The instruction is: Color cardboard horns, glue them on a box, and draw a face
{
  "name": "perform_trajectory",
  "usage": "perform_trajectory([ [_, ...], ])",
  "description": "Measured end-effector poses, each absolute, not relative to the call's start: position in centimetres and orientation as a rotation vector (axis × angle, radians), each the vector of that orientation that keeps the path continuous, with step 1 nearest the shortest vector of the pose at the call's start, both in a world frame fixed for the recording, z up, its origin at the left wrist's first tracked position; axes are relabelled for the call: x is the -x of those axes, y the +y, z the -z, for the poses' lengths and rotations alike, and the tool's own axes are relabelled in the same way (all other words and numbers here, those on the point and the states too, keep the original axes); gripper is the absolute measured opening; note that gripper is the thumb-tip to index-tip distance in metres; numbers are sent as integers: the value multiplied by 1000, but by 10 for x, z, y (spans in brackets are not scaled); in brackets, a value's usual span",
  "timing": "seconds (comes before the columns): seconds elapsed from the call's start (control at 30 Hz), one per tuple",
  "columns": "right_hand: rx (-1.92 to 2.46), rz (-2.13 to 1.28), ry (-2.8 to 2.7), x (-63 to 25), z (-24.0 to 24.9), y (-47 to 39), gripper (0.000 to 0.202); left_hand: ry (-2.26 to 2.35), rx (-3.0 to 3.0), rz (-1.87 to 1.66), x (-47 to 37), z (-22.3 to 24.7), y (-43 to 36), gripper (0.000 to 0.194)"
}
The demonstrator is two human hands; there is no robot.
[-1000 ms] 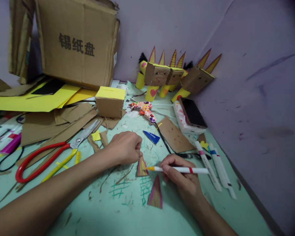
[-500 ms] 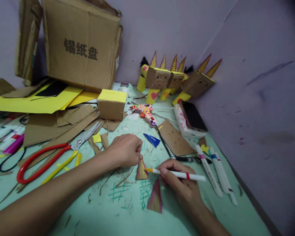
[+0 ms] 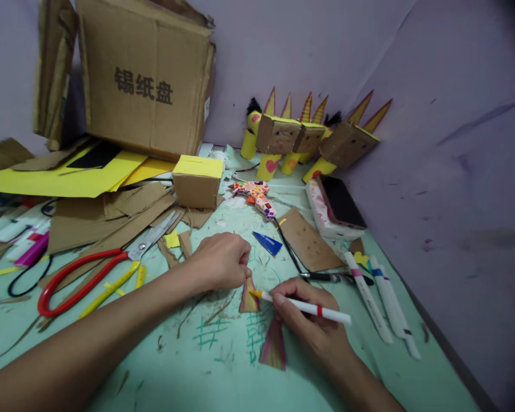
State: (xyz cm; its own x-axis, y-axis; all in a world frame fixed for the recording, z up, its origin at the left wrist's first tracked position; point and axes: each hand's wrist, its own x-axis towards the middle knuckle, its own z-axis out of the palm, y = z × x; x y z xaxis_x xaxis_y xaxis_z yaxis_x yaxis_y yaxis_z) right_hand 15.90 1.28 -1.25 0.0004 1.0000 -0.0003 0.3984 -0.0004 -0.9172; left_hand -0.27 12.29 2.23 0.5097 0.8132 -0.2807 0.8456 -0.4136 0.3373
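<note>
My left hand (image 3: 224,260) is closed, its fingertips on the upper end of a small cardboard triangle (image 3: 249,297) with pink edges, lying on the table. In my right hand (image 3: 311,309) is a white marker (image 3: 306,307) with a red band, gripped like a pen. Its yellow-orange tip touches the triangle's middle, where some yellow shows. Nearer to me lies a second pink-edged cardboard triangle (image 3: 273,348), its top partly behind my right hand. Beyond my left hand is a blue paper triangle (image 3: 267,244).
Red-handled scissors (image 3: 107,266) and cardboard scraps (image 3: 98,217) lie to the left. A patterned glue gun (image 3: 257,197), a yellow-topped cardboard box (image 3: 197,186) and a phone (image 3: 341,200) are farther back. Several white markers (image 3: 369,300) lie at right. Cardboard figures (image 3: 313,137) stand by the wall.
The marker has tilted more steeply, and its tip has moved slightly up and left on the triangle. My left hand holds its place. The view has shifted a little.
</note>
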Motion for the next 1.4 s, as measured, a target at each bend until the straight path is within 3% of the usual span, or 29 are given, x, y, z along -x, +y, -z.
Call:
perform_trajectory([
  [0.17,1400,-1175,-1404,-164,11,9,21,1364,-2328,112,3,-22,123,11],
  [0.4,1507,-1000,-1389,-157,11,12,21,1361,-2322,106,2,-23,123,12],
  [0.6,1411,-1180,-1369,-162,12,11,21,1365,-2322,110,3,-22,123,12],
  [0.8,1512,-1024,-1410,-158,10,13,22,1363,-2324,106,3,-21,123,12],
  [0.93,1446,-1127,-1484,-159,11,12,22,1371,-2330,101,3,-21,123,12],
  [1.13,1403,-1114,-1209,-161,14,11,22,1367,-2329,99,2,-21,123,12],
  [1.4,1453,-1072,-1487,-160,15,11,22,1362,-2330,85,3,-20,123,11],
])
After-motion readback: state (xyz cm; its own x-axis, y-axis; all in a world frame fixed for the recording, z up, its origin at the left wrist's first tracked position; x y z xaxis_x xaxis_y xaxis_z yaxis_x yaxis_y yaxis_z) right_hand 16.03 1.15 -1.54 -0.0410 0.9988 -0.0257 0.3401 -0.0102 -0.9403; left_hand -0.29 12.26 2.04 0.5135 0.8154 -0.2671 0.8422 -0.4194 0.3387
